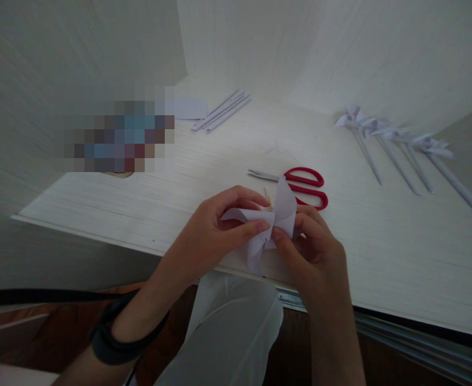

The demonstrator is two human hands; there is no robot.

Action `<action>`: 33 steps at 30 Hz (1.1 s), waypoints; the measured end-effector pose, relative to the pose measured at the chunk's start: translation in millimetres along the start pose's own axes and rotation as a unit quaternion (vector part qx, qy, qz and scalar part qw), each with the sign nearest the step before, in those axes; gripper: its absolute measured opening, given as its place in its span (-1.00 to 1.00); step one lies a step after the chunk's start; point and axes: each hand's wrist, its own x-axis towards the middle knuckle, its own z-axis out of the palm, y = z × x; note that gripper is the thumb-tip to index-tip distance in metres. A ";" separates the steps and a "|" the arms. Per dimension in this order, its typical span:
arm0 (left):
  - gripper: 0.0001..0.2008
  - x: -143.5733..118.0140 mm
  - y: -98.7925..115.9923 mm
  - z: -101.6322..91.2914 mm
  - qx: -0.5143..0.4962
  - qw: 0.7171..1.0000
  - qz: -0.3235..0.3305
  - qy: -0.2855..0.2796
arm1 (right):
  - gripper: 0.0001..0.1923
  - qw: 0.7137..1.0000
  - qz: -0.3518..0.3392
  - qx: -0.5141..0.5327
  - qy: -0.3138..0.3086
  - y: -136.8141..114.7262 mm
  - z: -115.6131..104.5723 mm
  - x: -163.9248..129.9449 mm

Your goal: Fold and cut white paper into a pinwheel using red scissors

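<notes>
Between both hands, over the front edge of the white table, is a folded white paper pinwheel (pixel 285 208) with curved blades. My left hand (pixel 220 225) pinches it from the left, thumb on the paper near the middle. From the right, my right hand (pixel 314 241) grips it with the thumb pressed close to the centre. Just beyond the fingers lie red-handled scissors (pixel 306 188), closed, their blades pointing left. A small tan thing next to my left fingertips is too small to name.
Several finished paper pinwheels on rolled sticks (pixel 399 161) lie at the right. At the back are rolled paper sticks (pixel 223 111) beside a white paper sheet (pixel 190 108). A blurred-out object (pixel 123 139) sits at the left. White walls (pixel 252 43) enclose the table's back (pixel 381 241).
</notes>
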 end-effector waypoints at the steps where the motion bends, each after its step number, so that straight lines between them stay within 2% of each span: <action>1: -0.80 0.0 -0.3 0.5 0.003 1.000 -0.005 0.000 | -0.92 1.000 0.001 0.001 0.001 -0.1 0.1 -0.1; 14: -0.82 -1.9 0.0 3.7 0.056 0.998 0.008 0.014 | -0.92 1.000 -0.004 -0.008 0.002 1.6 -0.2 -0.2; 21: -0.71 -1.6 3.6 4.2 0.011 0.999 -0.035 -0.004 | -0.93 1.000 -0.004 -0.007 -0.003 1.0 0.3 0.8; 33: -0.68 -0.4 3.8 10.9 0.043 0.997 -0.042 0.043 | -0.92 1.000 -0.005 -0.007 0.005 0.1 0.4 0.6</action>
